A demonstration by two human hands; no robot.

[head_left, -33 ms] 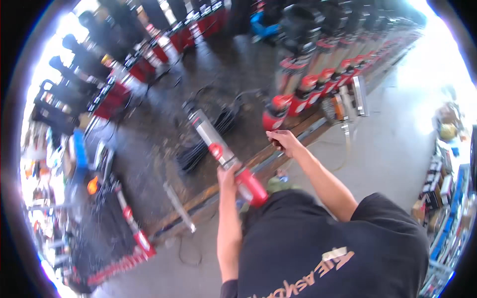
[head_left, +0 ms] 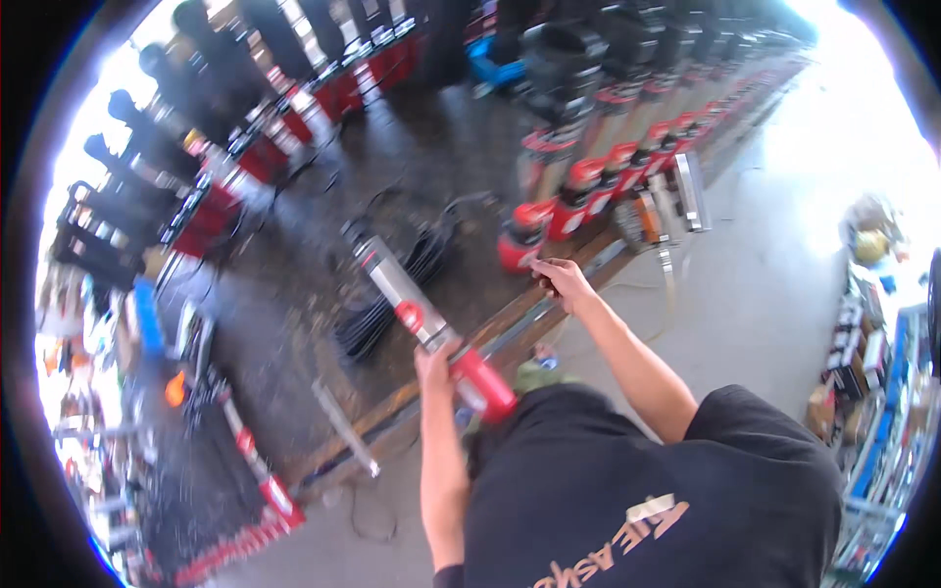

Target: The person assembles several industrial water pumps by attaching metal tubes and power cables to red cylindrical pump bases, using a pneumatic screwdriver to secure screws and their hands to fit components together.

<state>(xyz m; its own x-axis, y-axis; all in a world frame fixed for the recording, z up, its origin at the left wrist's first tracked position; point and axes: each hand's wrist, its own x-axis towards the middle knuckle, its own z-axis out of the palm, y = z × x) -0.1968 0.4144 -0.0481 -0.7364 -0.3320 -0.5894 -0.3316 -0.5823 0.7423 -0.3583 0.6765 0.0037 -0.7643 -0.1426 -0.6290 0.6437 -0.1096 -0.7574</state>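
Observation:
My left hand (head_left: 436,365) is wrapped round a long cylindrical submersible pump (head_left: 397,286), silver along its body with a red lower end. The pump slants, its dark narrow tip pointing up-left over the bench and its red end close to my shirt. My right hand (head_left: 561,281) is closed, thumb and fingers pinched together beside the red base of the nearest standing pump (head_left: 521,242). Whatever those fingers hold, if anything, is too small and blurred to name. Behind the held pump, a coil of black cable (head_left: 392,294) lies on the dark bench (head_left: 284,338).
Several similar red-and-silver pumps (head_left: 627,162) stand in a row at the right. More units with red boxes (head_left: 201,220) line the far left. A metal bar (head_left: 345,428) crosses the bench's near edge. Another pump (head_left: 257,456) lies lower left. Stocked shelves (head_left: 882,382) stand far right.
The whole view has shifted slightly, so the bench and standing pumps sit further left. My left hand still grips its pump; my right hand stays pinched by the nearest standing one.

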